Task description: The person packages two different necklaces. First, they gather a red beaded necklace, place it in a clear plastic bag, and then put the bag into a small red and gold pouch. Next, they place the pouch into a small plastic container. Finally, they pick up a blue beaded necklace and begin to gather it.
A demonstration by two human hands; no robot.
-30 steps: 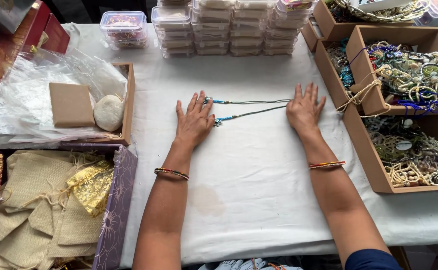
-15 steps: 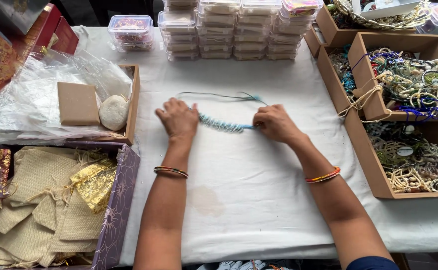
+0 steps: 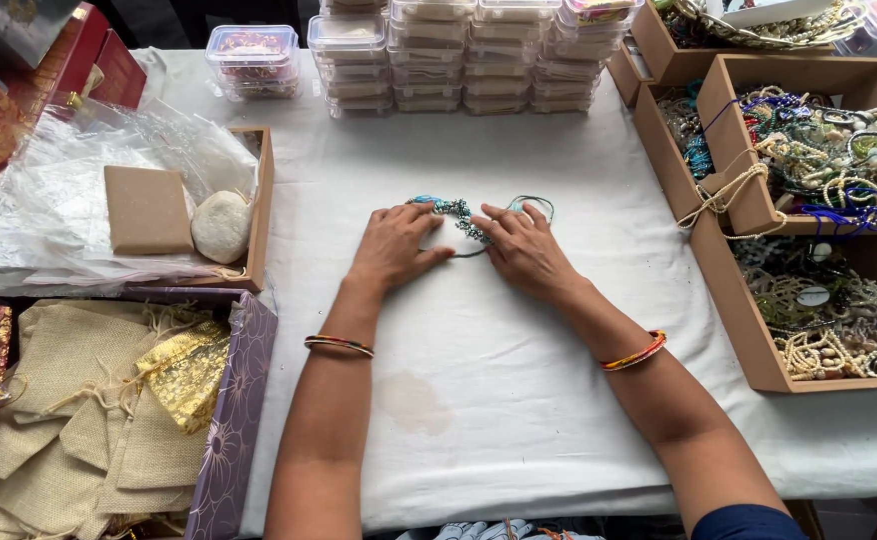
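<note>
A thin teal beaded necklace [image 3: 459, 211] lies bunched in loops on the white tablecloth [image 3: 519, 380]. My left hand [image 3: 395, 243] rests palm down on its left end, fingers pressing the beads. Close beside it, my right hand [image 3: 525, 248] pinches the cord and loops on the right. The two hands nearly touch. Each wrist wears thin coloured bangles.
Stacked clear plastic boxes [image 3: 459, 55] line the far edge. Cardboard trays of beaded jewellery [image 3: 819, 150] stand at the right. A wooden tray [image 3: 259, 200] with a tan box, a pale pouch and plastic wrap is at the left. Burlap and gold pouches [image 3: 109, 400] fill a purple box.
The necklace was stretched straight between my spread hands. Both hands have moved together toward the middle, gathering it into small loops.
</note>
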